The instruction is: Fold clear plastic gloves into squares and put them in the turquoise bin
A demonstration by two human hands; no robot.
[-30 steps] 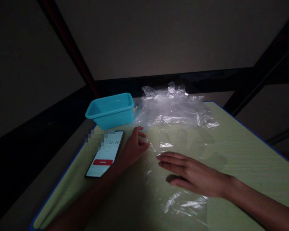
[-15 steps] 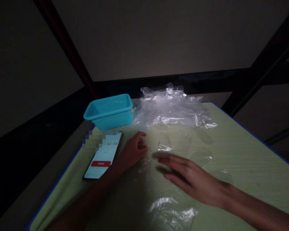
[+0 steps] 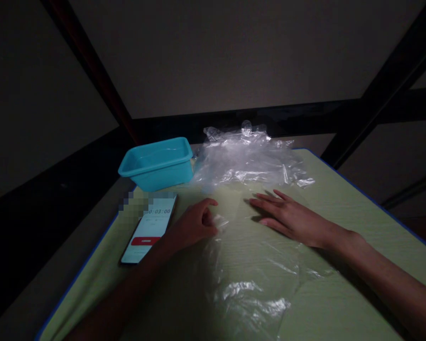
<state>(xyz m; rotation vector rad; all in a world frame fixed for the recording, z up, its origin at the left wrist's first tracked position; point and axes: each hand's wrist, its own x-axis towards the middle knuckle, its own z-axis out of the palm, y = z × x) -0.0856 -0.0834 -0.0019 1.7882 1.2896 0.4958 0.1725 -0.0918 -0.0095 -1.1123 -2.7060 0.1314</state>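
Observation:
A clear disposable plastic glove (image 3: pixel 255 293) lies spread on the table, its cuff end toward me. My right hand (image 3: pixel 291 215) rests palm down over its finger end, with fingers extended and spread. Beside the glove's left edge is my left hand (image 3: pixel 195 225), its fingers curved and the thumb apart from the index finger. Nothing shows gripped in it, though plastic lies against the thumb tip. A loose pile of similar clear gloves (image 3: pixel 248 158) sits at the back of the table.
A blue plastic basket (image 3: pixel 159 173) stands at the back left, touching the pile's side. A phone (image 3: pixel 151 227) showing a running timer lies left of my left hand. The pale green table (image 3: pixel 355 218) has a blue edge; a wall rises behind it.
My right hand has moved forward and now lies over the glove's finger end. The left hand's thumb and index finger have spread apart. The view has shifted slightly.

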